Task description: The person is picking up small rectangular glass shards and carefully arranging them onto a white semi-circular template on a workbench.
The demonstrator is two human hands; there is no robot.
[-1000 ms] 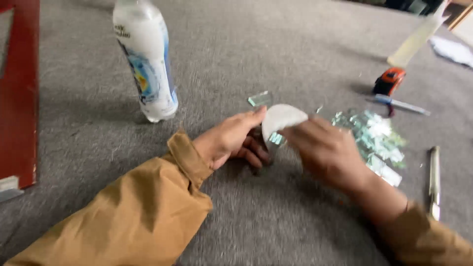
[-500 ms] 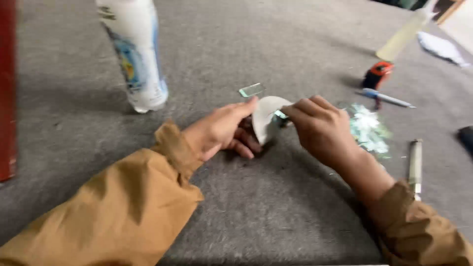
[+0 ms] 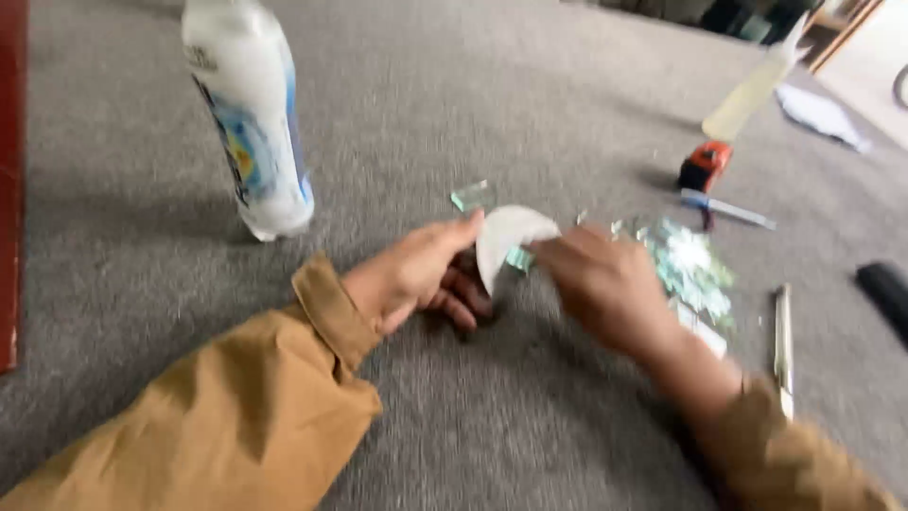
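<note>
Beside both hands' fingers [image 3: 454,289], clenched on a white disc [image 3: 506,237]: white bottle [image 3: 251,123], glass shards [image 3: 686,265].

The whole view is smeared by motion blur. The white plastic bottle [image 3: 248,114] is cut off at its top by the upper edge. The lower rim of the white curved piece [image 3: 509,237] is hidden behind the right hand [image 3: 605,289]. The pale green shards [image 3: 689,270] cannot be told apart singly. The dark object [image 3: 887,293] is cut by the right edge.
</note>
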